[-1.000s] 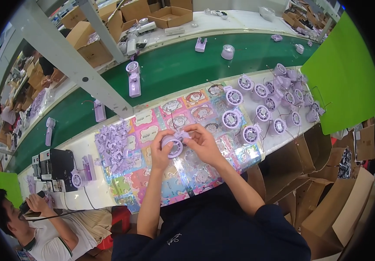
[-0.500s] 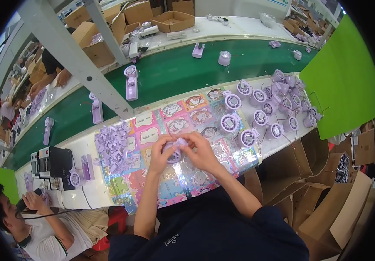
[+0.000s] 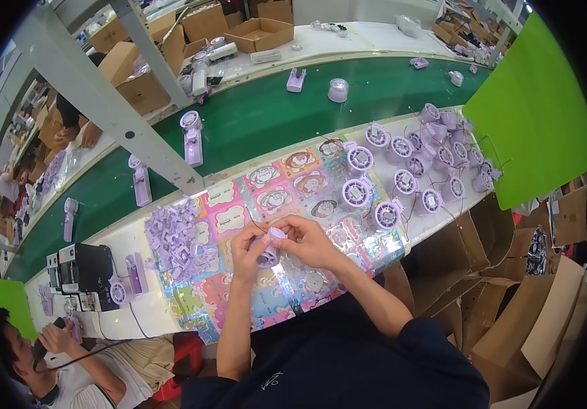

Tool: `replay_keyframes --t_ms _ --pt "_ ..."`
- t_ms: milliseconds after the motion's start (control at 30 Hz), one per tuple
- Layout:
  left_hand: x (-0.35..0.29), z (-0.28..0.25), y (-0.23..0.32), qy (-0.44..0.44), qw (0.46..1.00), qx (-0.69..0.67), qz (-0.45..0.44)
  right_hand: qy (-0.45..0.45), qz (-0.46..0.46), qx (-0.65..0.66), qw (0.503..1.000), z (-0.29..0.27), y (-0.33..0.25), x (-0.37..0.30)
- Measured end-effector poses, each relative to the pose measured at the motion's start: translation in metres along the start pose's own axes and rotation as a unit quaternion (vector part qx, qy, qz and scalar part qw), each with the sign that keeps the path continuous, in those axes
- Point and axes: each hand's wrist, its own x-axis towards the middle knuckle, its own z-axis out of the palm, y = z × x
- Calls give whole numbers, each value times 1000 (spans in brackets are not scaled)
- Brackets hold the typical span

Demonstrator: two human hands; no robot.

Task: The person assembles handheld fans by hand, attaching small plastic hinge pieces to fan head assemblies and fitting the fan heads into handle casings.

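Both hands hold a small lilac fan head (image 3: 267,259) over the sticker-covered table mat (image 3: 273,298). My left hand (image 3: 245,253) is closed on its left side. My right hand (image 3: 309,243) pinches a small lilac part (image 3: 277,234) at the top of the fan head. A thin wire shows above my left fingers. Fingers hide much of where the two pieces meet. A heap of small lilac plastic parts (image 3: 179,235) lies to the left. To the right stand several lilac fan heads (image 3: 357,193) with round grilles and thin wires.
Beyond the table runs a green conveyor belt (image 3: 239,123) carrying lilac pieces. A grey metal post (image 3: 113,102) slants across the left. At the left are a black machine (image 3: 87,267) and a co-worker with a dark tool (image 3: 49,335). Cardboard boxes (image 3: 487,235) and a green panel (image 3: 532,116) are right.
Pieces on the belt have shifted left. My hands still grip the fan head, with the right fingers slightly repositioned around the small part. The view has tilted slightly.
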Motion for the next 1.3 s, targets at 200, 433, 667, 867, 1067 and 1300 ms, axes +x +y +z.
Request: replay_keyframes --t_ms 200,433,667,867,1067,1300 --pt "0 4 -2 53 998 -20 6 -68 -7 -94 993 -18 -24 33" --pt "-2 12 -6 124 979 139 87 -171 -97 -399 896 -69 -61 161" --pt "3 16 -1 137 983 104 65 76 -98 -695 708 -155 -8 290" --pt "1 10 -5 133 980 127 72 99 -59 -703 702 -164 9 315" --pt "3 7 -4 143 983 100 60 48 -93 -737 667 -143 3 318" --pt "3 5 -8 137 984 97 59 66 -126 -719 680 -118 4 307"
